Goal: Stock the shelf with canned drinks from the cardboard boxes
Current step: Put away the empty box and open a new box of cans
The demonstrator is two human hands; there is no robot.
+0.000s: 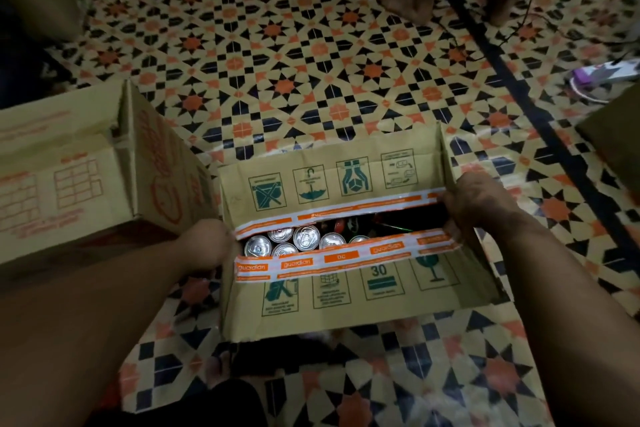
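A cardboard box (332,291) with green handling symbols and orange-and-white tape along its flap edges sits on the patterned floor in front of me. Its two long flaps stand partly apart, and through the gap I see the silver tops of several drink cans (298,241) packed at the left end. My left hand (207,246) grips the box's left end at the flap gap. My right hand (481,204) holds the right end, fingers curled over the flap edges. No shelf is in view.
A second cardboard box (69,166) with orange print stands at the left, close to my left arm. Another person's bare feet (408,7) stand at the far side. A purple and white object (602,76) lies at the right. A dark strip crosses the floor.
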